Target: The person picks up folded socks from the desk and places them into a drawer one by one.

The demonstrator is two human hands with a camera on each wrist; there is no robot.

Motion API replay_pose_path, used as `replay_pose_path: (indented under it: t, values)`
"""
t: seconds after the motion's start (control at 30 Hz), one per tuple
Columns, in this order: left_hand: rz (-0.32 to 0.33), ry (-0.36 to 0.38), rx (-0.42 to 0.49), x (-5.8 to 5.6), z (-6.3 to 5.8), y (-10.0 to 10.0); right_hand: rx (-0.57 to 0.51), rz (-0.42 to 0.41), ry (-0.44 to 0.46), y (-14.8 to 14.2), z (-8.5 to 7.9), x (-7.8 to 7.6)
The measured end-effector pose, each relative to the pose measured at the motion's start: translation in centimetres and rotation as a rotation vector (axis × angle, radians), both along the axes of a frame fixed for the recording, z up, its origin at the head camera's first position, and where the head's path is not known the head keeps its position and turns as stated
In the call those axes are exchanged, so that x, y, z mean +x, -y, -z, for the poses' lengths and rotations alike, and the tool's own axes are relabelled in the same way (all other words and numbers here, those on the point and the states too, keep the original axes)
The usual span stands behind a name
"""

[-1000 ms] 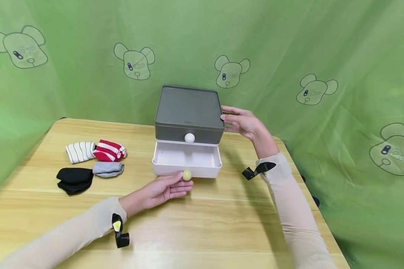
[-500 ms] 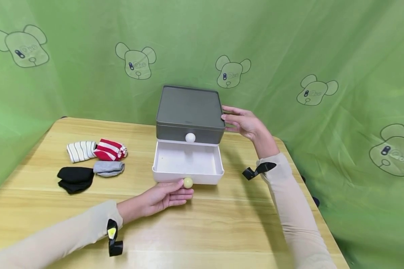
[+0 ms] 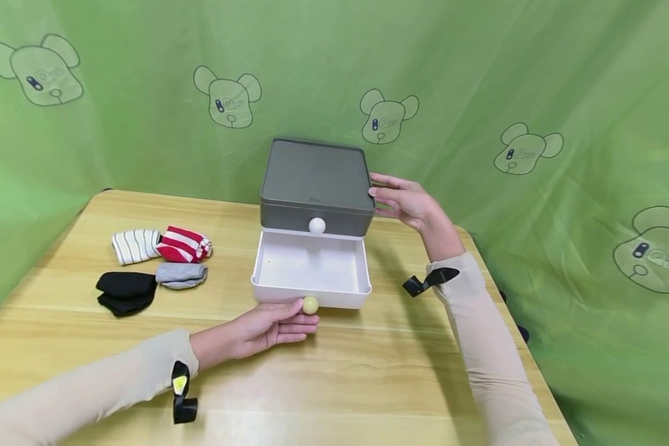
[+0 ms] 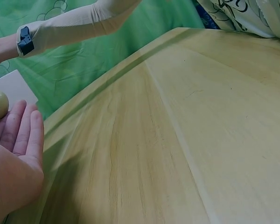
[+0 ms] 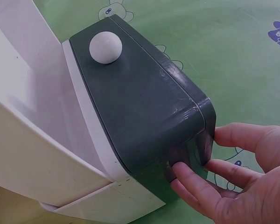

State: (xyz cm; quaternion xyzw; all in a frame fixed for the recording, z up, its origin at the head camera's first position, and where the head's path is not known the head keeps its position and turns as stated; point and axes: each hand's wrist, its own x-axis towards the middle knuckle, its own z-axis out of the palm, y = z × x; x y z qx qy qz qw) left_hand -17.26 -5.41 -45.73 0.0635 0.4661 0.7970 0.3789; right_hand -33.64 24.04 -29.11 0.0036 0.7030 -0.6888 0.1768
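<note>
A two-tier drawer box (image 3: 318,176) with a dark grey top stands at the back of the table. Its white lower drawer (image 3: 312,269) is pulled out and has nothing inside. With thumb and index finger my left hand (image 3: 259,331) pinches the drawer's pale green round knob (image 3: 310,305); its other fingers stretch out below. My right hand (image 3: 404,201) braces the box's right side, fingers extended against the grey wall, as the right wrist view shows. A white round knob (image 5: 106,47) marks the grey upper drawer, which is closed.
To the left lie folded socks: a white striped pair (image 3: 136,246), a red-and-white striped pair (image 3: 184,244), a black pair (image 3: 126,292) and a grey pair (image 3: 181,275). A green curtain (image 3: 312,68) hangs right behind the wooden table (image 3: 334,396).
The white drawer has slid a little further out toward me, with my left hand moving along on its knob. My right hand has stayed at the box's side.
</note>
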Motion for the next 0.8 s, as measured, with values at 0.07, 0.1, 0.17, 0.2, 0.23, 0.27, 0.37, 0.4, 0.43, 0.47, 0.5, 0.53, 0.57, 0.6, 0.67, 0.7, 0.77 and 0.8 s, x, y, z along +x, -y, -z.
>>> replay_pose_path:
  t: [0.07,0.1,0.17,0.2,0.23,0.27,0.37,0.4,0.43,0.47,0.5,0.53,0.57,0.6,0.67,0.7,0.77,0.8]
  values:
    - [0.018,-0.016,-0.019,-0.1,0.0,0.1,-0.005,0.002,0.002,0.0,0.0,0.0]
    - [0.033,-0.028,-0.034,-0.2,0.1,0.1,-0.006,0.003,0.001,0.0,0.0,0.0]
    - [0.081,-0.062,-0.068,-0.4,0.2,0.5,-0.008,0.005,0.000,0.0,-0.1,0.0]
    - [0.111,-0.084,-0.091,-0.5,0.2,0.7,-0.008,0.005,-0.001,0.0,-0.1,0.0]
    - [0.142,-0.106,-0.115,-0.6,0.3,1.0,-0.008,0.003,-0.002,0.0,-0.1,0.0]
    - [0.175,-0.129,-0.140,-0.7,0.3,1.3,-0.008,0.004,-0.003,0.0,-0.1,0.1]
    - [0.271,-0.188,-0.230,-1.2,0.2,2.8,-0.006,-0.001,-0.003,0.0,-0.1,0.1]
    - [0.296,-0.205,-0.264,-1.4,0.1,3.3,-0.007,-0.003,-0.002,0.0,0.0,0.1]
    - [0.314,-0.221,-0.300,-1.7,0.0,3.9,-0.008,-0.004,-0.002,0.0,0.0,0.1]
    - [0.331,-0.238,-0.336,-2.0,-0.3,4.5,-0.009,-0.004,-0.003,0.0,0.0,0.1]
    - [0.340,-0.255,-0.371,-2.2,-0.5,5.1,-0.010,-0.006,-0.004,0.0,0.0,0.1]
    - [0.343,-0.274,-0.405,-2.5,-0.8,5.8,-0.011,-0.008,-0.007,-0.1,0.0,0.1]
    - [0.339,-0.295,-0.433,-2.8,-1.1,6.4,-0.011,-0.010,-0.010,-0.1,0.0,0.1]
    - [0.331,-0.319,-0.459,-3.1,-1.5,7.0,-0.011,-0.013,-0.015,-0.1,0.1,0.0]
    - [0.312,-0.383,-0.510,-3.7,-2.5,8.4,-0.012,-0.021,-0.025,-0.1,0.1,0.0]
    - [0.293,-0.414,-0.537,-3.9,-3.1,9.0,-0.011,-0.026,-0.029,-0.1,0.1,0.0]
    - [0.249,-0.473,-0.591,-4.5,-4.3,10.4,-0.011,-0.031,-0.036,-0.2,0.2,-0.1]
    - [0.224,-0.496,-0.621,-4.8,-5.0,11.2,-0.012,-0.032,-0.039,-0.2,0.2,-0.1]
